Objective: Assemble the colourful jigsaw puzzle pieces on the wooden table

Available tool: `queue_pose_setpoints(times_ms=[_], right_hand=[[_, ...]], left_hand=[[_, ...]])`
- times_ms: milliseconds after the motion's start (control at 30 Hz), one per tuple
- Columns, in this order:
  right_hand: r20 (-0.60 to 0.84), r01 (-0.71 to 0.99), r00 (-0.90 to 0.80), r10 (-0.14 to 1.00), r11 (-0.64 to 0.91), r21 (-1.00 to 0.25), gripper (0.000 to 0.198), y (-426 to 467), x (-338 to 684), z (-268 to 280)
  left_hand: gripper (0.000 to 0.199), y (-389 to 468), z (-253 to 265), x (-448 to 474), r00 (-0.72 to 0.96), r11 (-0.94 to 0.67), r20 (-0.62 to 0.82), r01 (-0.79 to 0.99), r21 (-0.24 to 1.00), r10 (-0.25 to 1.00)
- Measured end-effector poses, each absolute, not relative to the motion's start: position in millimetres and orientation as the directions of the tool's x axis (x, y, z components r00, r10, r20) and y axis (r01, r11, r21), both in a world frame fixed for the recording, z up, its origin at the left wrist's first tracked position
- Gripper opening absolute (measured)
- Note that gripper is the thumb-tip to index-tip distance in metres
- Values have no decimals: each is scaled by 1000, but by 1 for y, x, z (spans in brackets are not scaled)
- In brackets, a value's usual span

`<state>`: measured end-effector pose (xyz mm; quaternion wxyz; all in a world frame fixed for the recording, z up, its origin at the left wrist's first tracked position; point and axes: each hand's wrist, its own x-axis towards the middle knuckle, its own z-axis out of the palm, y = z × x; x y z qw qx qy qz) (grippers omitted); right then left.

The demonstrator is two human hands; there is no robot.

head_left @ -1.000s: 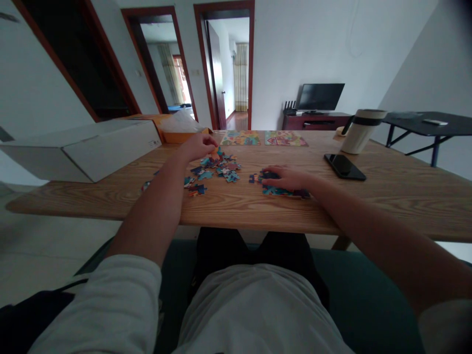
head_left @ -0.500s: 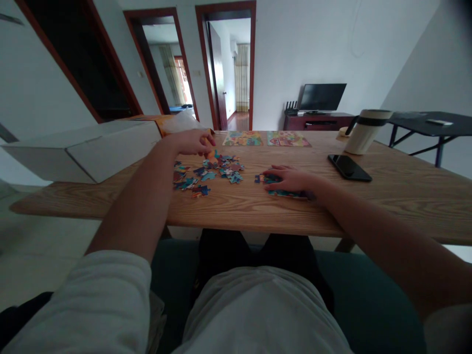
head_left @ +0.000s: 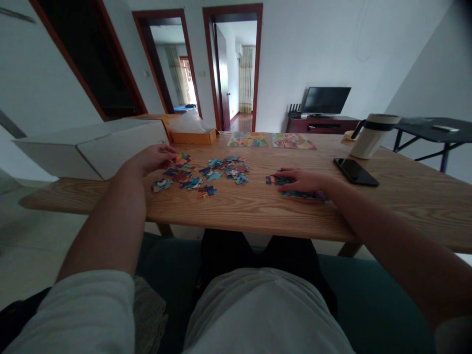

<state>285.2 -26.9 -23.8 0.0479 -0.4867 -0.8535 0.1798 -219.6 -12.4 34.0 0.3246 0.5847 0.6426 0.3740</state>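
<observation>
Right up front runs the bare near edge of the wooden table (head_left: 239,211), and just beyond it lies a patch of puzzle (head_left: 295,194), mostly covered by the right hand (head_left: 306,180), palm down, fingers spread loosely across it, staying put. Over to the left, the loose pieces (head_left: 214,175) lie scattered in a shallow heap, and here's the change: the left hand (head_left: 157,156) has swung from the heap's far side out to its left end, and the orange piece (head_left: 182,159) has gone with it! Its fingers are bunched at that piece, but whether they're pinching it or have let go, I can't tell. So the orange piece now sits at the heap's outer edge, well apart from the patch. Farther back, the phone (head_left: 356,172) lies to the right, then the mug (head_left: 368,140); two picture sheets (head_left: 247,139) lie flat behind the pieces, and the television (head_left: 326,100) stands dark beyond.
</observation>
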Motion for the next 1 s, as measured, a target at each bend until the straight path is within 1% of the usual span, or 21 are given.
queue_pose_setpoints(times_ms=[100, 167, 300, 433, 600, 667, 733, 800, 867, 933, 1000], right_hand=[[-97, 815, -514, 852, 450, -365, 85, -26, 287, -25], [-110, 818, -508, 854, 439, -371, 85, -26, 288, -25], [-115, 810, -519, 847, 444, -383, 85, -26, 288, -25], [-84, 798, -547, 833, 489, -352, 81, -26, 287, -25], [-115, 799, -531, 839, 451, -399, 79, -27, 286, -22], [-84, 787, -545, 834, 475, -393, 79, -26, 287, -23], [-72, 777, -556, 828, 487, -398, 78, -25, 288, -24], [-82, 777, -554, 828, 479, -409, 78, -25, 289, -25], [-86, 780, -544, 834, 466, -418, 78, -25, 289, -25], [-71, 778, -547, 834, 475, -411, 77, -24, 289, -25], [-53, 775, -556, 830, 494, -395, 76, -24, 289, -25]], left_hand=[[29, -12, 22, -206, -73, 117, -91, 556, 823, 993], [32, -9, 17, -194, -35, 105, -104, 585, 804, 994], [37, -2, 12, -183, -8, 37, -39, 581, 813, 999], [41, 3, 8, -189, 7, -15, 13, 553, 833, 1000], [39, 8, 3, -193, 4, -38, 42, 533, 845, 999], [39, 8, 4, -192, -14, -79, 98, 490, 868, 995], [40, 7, 6, -193, -62, -118, 169, 490, 864, 984], [40, 6, 9, -197, -141, -104, 224, 578, 810, 964], [36, 6, 11, -203, -204, -30, 240, 698, 715, 949], [31, 7, 10, -211, -199, 36, 191, 776, 630, 961], [30, 7, 8, -216, -151, 70, 93, 812, 579, 984]])
